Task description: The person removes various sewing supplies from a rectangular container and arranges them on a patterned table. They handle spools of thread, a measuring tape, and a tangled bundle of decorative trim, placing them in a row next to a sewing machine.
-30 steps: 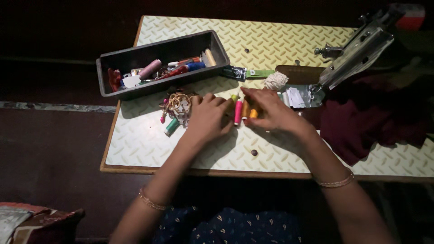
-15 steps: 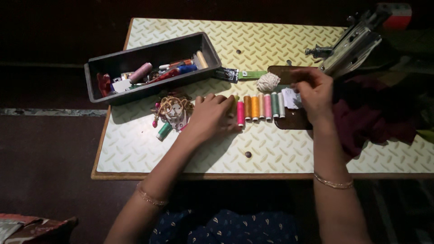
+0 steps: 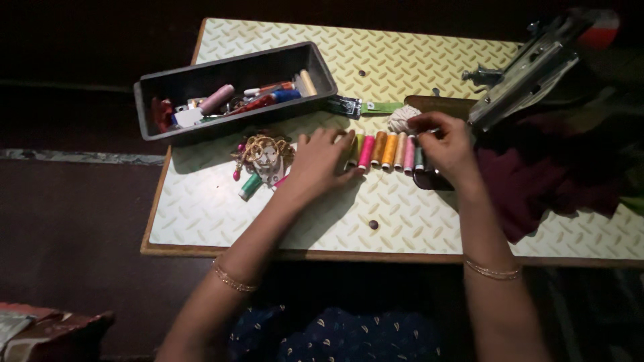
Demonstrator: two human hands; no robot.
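Observation:
A row of thread spools (image 3: 387, 150) in green, pink, orange and paler colours lies side by side on the patterned table top (image 3: 429, 208). My left hand (image 3: 322, 159) rests flat at the row's left end, fingers touching the green spool. My right hand (image 3: 443, 144) is at the row's right end, fingers pinched on a small pale spool. A cream ball of string (image 3: 401, 119) sits just behind the row.
A dark rectangular tray (image 3: 231, 94) with spools and small tools stands at the back left. A tangle of gold trinkets (image 3: 263, 153) and a green spool (image 3: 249, 186) lie left of my left hand. A sewing machine (image 3: 530, 67) and maroon cloth (image 3: 537, 181) fill the right side.
My right hand moved from the middle of the table to the right end of the row. The spools went from a loose cluster to a lined-up row. The camera view shifted.

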